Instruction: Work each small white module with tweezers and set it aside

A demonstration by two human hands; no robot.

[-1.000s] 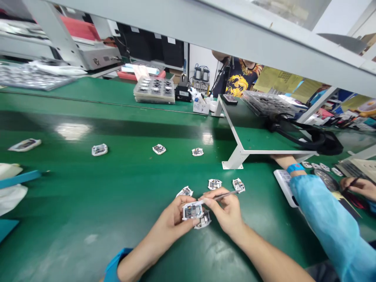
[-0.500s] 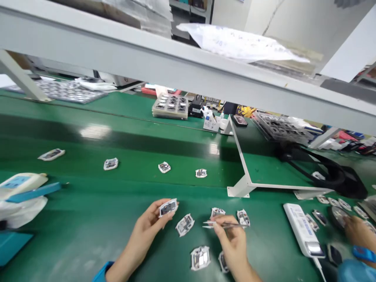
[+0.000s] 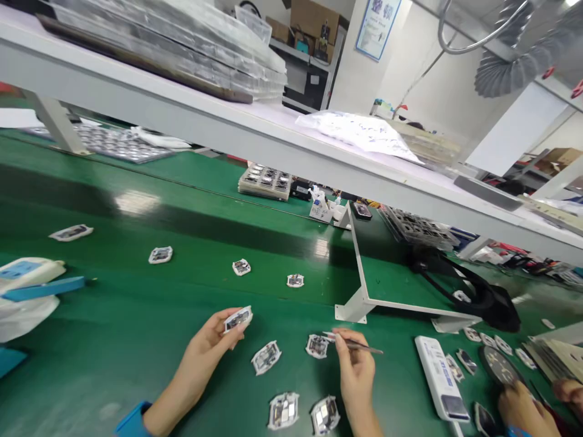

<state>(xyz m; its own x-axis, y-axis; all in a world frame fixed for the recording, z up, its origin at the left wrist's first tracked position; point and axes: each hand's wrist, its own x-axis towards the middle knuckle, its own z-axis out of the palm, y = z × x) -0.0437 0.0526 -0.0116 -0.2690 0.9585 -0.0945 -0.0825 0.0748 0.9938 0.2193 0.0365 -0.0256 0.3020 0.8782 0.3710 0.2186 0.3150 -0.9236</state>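
My left hand [image 3: 207, 349] pinches a small white circuit module [image 3: 237, 318] and holds it a little above the green belt [image 3: 136, 340]. My right hand [image 3: 354, 370] grips metal tweezers [image 3: 353, 344], their tips beside another module [image 3: 317, 346] lying on the belt. More modules lie close by: one between my hands [image 3: 266, 357] and two near my wrists [image 3: 283, 410] [image 3: 325, 416].
Further modules sit in a row on the belt [image 3: 241, 267]. A white bracket shelf [image 3: 364, 291] stands to the right, with a white device [image 3: 441, 379] by it. A co-worker's hands [image 3: 523, 409] work at lower right. A grey overhead shelf [image 3: 273, 145] spans the view.
My left hand has lifted one module away to the left, leaving the other modules on the belt. My right hand moved the tweezers next to a different module. The camera has tilted upward.
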